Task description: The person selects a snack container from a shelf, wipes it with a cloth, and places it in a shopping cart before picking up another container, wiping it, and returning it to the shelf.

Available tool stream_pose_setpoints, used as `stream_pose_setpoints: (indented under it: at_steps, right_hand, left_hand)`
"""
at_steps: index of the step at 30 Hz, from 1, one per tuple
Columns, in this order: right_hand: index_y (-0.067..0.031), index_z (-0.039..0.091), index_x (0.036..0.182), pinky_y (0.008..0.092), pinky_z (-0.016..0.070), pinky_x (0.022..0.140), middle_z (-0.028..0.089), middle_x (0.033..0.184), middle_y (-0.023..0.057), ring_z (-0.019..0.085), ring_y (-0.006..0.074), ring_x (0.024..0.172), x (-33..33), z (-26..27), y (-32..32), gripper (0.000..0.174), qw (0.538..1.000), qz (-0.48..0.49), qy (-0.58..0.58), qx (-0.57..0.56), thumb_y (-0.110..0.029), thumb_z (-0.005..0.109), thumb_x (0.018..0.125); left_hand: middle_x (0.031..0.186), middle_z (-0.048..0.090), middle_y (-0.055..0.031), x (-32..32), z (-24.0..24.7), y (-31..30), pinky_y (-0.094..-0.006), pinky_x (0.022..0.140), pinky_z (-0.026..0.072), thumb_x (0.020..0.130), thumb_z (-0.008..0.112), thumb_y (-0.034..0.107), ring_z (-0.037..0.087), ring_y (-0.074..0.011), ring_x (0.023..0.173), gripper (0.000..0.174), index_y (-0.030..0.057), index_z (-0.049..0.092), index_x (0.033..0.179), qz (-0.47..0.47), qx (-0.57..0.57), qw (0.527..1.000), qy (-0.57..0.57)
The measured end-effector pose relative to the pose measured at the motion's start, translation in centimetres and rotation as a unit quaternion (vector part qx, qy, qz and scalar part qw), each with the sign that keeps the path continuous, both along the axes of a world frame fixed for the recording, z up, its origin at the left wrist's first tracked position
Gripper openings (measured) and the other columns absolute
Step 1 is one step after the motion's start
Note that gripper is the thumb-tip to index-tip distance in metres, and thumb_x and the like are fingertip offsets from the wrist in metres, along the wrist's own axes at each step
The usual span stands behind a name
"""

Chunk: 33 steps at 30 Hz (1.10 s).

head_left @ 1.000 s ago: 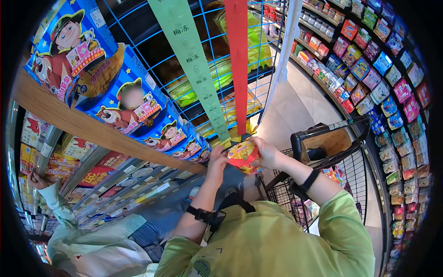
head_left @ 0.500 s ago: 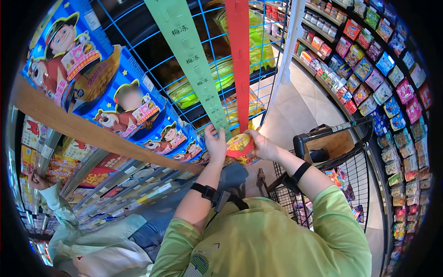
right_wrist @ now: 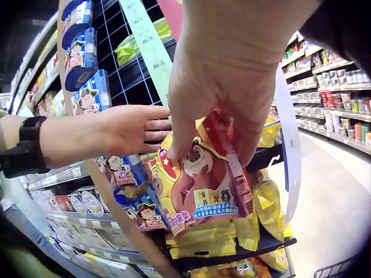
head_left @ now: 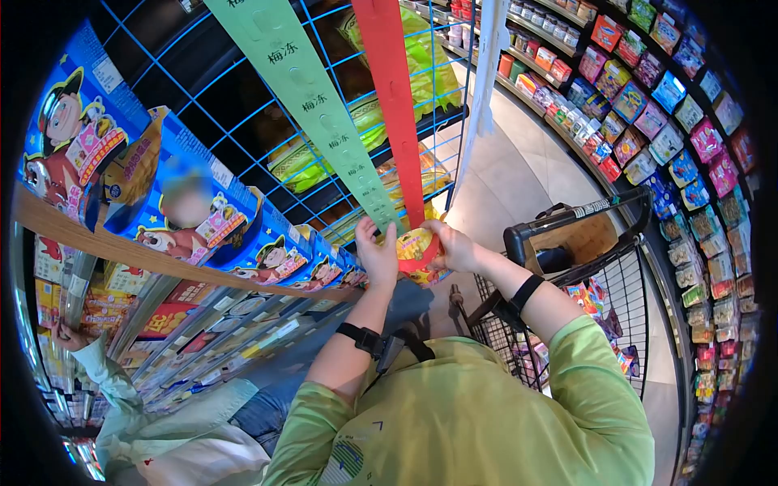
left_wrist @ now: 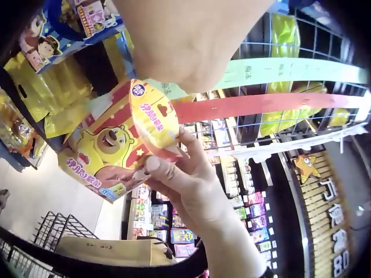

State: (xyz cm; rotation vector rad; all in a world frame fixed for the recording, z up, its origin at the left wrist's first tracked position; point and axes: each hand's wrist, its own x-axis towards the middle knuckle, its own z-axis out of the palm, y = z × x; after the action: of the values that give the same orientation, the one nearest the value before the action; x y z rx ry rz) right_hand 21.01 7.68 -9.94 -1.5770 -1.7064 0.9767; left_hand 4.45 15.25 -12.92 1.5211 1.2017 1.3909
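Observation:
My right hand (head_left: pixel 455 248) grips a red and yellow snack box (head_left: pixel 415 253) by its top edge, fingers on one face and thumb on the other. A cartoon bear is printed on the box front (right_wrist: pixel 200 174). My left hand (head_left: pixel 378 257) is beside the box on its left, fingers extended and nothing in its grasp. In the right wrist view the left fingertips overlap the edge of the green strip (right_wrist: pixel 148 49), close to the box's upper corner. A red strip (head_left: pixel 393 113) hangs just right of the green one.
Blue snack boxes (head_left: pixel 186 223) line a wooden board (head_left: pixel 154 257) at left. Behind the strips is a blue wire grid (head_left: pixel 235 134) with bagged goods. A shopping cart (head_left: pixel 640 324) stands at right, before packed shelves (head_left: pixel 648 105). Another person's sleeve (head_left: pixel 101 364) shows at lower left.
My left hand has come off the box and moved slightly up and left toward the green strip. The right hand keeps hold of the box. The head view has shifted a little.

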Motion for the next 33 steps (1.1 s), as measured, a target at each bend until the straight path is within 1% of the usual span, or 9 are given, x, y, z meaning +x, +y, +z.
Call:
stream_pose_setpoints:
  at_steps: [2, 4, 8, 11, 13, 17, 20, 25, 33]
  right_hand:
    - [-0.0031, 0.037, 0.127, 0.0333, 0.0482, 0.086, 0.058, 0.108, 0.0185, 0.059, 0.0268, 0.1, 0.2, 0.0, 0.3, 0.075, 1.0, 0.011, -0.009, 0.02, -0.002, 0.077, 0.063]
    - [-0.0032, 0.037, 0.127, 0.0335, 0.0476, 0.087, 0.057, 0.11, 0.0183, 0.058, 0.0271, 0.101, 0.1, 0.2, 0.3, 0.076, 1.0, 0.01, -0.008, 0.012, -0.002, 0.077, 0.063]
    - [-0.0035, 0.036, 0.128, 0.034, 0.0454, 0.091, 0.054, 0.114, 0.0178, 0.055, 0.0276, 0.107, 0.2, -0.3, -0.4, 0.079, 0.998, 0.018, -0.052, 0.034, -0.002, 0.079, 0.062]
    - [-0.0038, 0.036, 0.129, 0.0342, 0.0445, 0.093, 0.053, 0.115, 0.0175, 0.053, 0.0281, 0.109, 0.3, -0.6, -0.7, 0.081, 0.999, 0.015, -0.034, 0.001, -0.003, 0.08, 0.061]
    - [-0.0038, 0.036, 0.129, 0.0342, 0.0446, 0.093, 0.053, 0.115, 0.0173, 0.054, 0.0278, 0.109, 0.4, -0.5, -0.7, 0.081, 0.999, 0.02, -0.028, -0.003, -0.003, 0.08, 0.061]
    - [-0.0038, 0.036, 0.129, 0.0342, 0.0445, 0.093, 0.054, 0.115, 0.0167, 0.054, 0.0267, 0.109, 0.3, -0.7, -0.6, 0.081, 0.999, 0.043, -0.015, -0.02, -0.004, 0.081, 0.062]
    - [-0.0035, 0.035, 0.131, 0.0338, 0.0444, 0.093, 0.054, 0.115, 0.0163, 0.054, 0.0259, 0.109, 0.3, -0.7, -0.4, 0.081, 0.997, 0.055, 0.002, -0.049, -0.004, 0.08, 0.063]
    - [-0.0033, 0.032, 0.135, 0.0336, 0.0437, 0.094, 0.053, 0.118, 0.0169, 0.054, 0.0265, 0.11, 0.0, 0.7, -0.6, 0.085, 0.993, 0.07, 0.006, -0.09, -0.006, 0.08, 0.065]
    - [-0.0046, 0.027, 0.14, 0.0346, 0.0398, 0.098, 0.05, 0.121, 0.0181, 0.05, 0.0273, 0.115, -0.1, 0.1, -1.4, 0.09, 0.99, 0.094, 0.029, -0.102, -0.006, 0.079, 0.067]
  left_hand:
    - [0.096, 0.06, -0.01, -0.2, -1.1, 1.6, -0.0281, 0.075, 0.0472, 0.079, 0.07, 0.011, 0.059, -0.0164, 0.086, 0.037, 0.0, 0.051, 0.109, -0.029, -0.034, 0.999, 0.026]
    - [0.078, 0.062, -0.0057, -0.8, -1.1, 2.2, -0.0274, 0.07, 0.0482, 0.086, 0.064, 0.014, 0.06, -0.0136, 0.075, 0.022, -0.001, 0.055, 0.099, -0.084, -0.12, 0.987, 0.071]
    - [0.079, 0.062, -0.005, -1.2, -0.3, 1.8, -0.0265, 0.069, 0.0478, 0.09, 0.059, 0.015, 0.058, -0.0111, 0.074, 0.018, 0.0001, 0.055, 0.099, -0.152, -0.13, 0.979, -0.03]
    - [0.087, 0.059, -0.0039, -2.0, 1.1, 1.2, -0.0232, 0.069, 0.0458, 0.094, 0.053, 0.026, 0.053, -0.0072, 0.076, 0.025, 0.0037, 0.053, 0.106, -0.197, -0.162, 0.967, -0.011]
    - [0.082, 0.053, -0.001, -2.6, 2.0, 1.0, -0.0239, 0.07, 0.0448, 0.096, 0.049, 0.031, 0.05, -0.0077, 0.074, 0.028, 0.0052, 0.052, 0.107, -0.249, -0.282, 0.927, 0.006]
    - [0.076, 0.046, 0.0011, -3.2, 1.5, 1.3, -0.024, 0.07, 0.0442, 0.096, 0.046, 0.035, 0.047, -0.0085, 0.07, 0.031, 0.0059, 0.052, 0.106, -0.252, -0.289, 0.919, 0.092]
    - [0.085, 0.053, -0.0021, -3.2, 1.7, 1.1, -0.0235, 0.069, 0.043, 0.097, 0.044, 0.038, 0.047, -0.0093, 0.073, 0.038, 0.0046, 0.052, 0.113, -0.259, -0.304, 0.909, 0.122]
    - [0.118, 0.056, -0.008, -3.1, 1.7, 0.3, -0.0278, 0.088, 0.0432, 0.096, 0.046, 0.038, 0.054, -0.015, 0.102, 0.048, 0.0002, 0.046, 0.126, -0.329, -0.305, 0.894, 0.004]
    - [0.122, 0.055, -0.0076, -4.3, 1.4, -0.2, -0.0301, 0.095, 0.0409, 0.094, 0.054, 0.023, 0.051, -0.0147, 0.11, 0.041, -0.0004, 0.045, 0.126, -0.378, -0.297, 0.876, 0.038]
